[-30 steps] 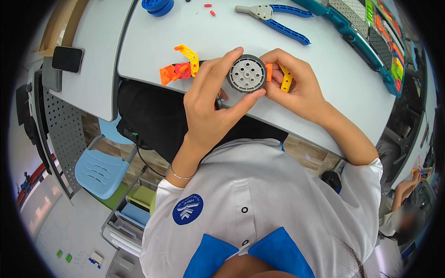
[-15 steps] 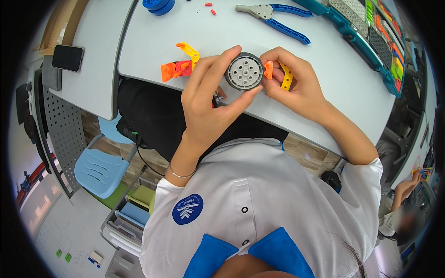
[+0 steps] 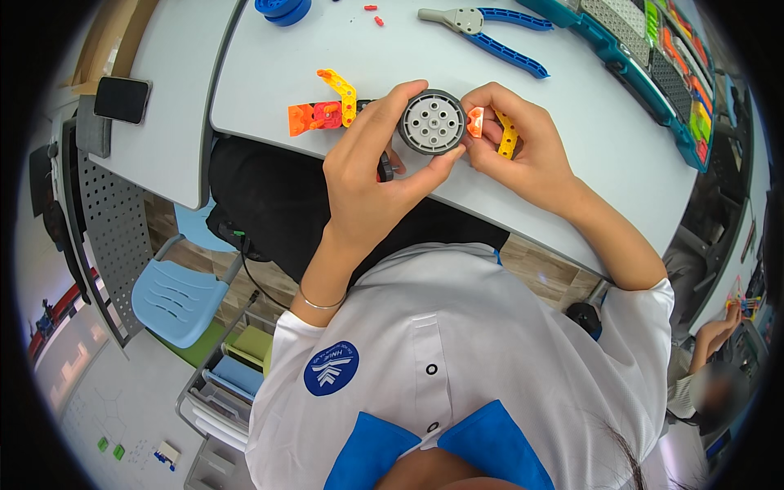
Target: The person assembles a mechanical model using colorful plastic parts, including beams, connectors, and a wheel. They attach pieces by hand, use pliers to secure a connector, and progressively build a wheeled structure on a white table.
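Between my hands, over the near edge of the white table (image 3: 621,188), is a building-kit model with a grey wheel (image 3: 434,122) facing up, its hub dotted with holes, its tyre dark. My left hand (image 3: 363,159) grips the wheel's left side, with fingers and thumb closed around its rim. My right hand (image 3: 527,147) is closed at its right side, beside an orange piece (image 3: 475,122) and a curved yellow beam (image 3: 507,135). Left of my left hand, a red-and-orange block (image 3: 314,118) and another yellow beam (image 3: 340,88) stick out. How these parts join behind my fingers is hidden.
Blue-handled pliers (image 3: 498,37) lie at the back, small red pins (image 3: 379,21) and a blue wheel rim (image 3: 286,10) further left. A teal parts case (image 3: 645,77) stands at right. A phone (image 3: 122,100) rests on the left table. Another person's hand (image 3: 719,327) is far right.
The red-and-orange block and yellow beam at left have turned slightly, and more dark parts show beside them. The wheel has shifted a little; both hands keep their grip.
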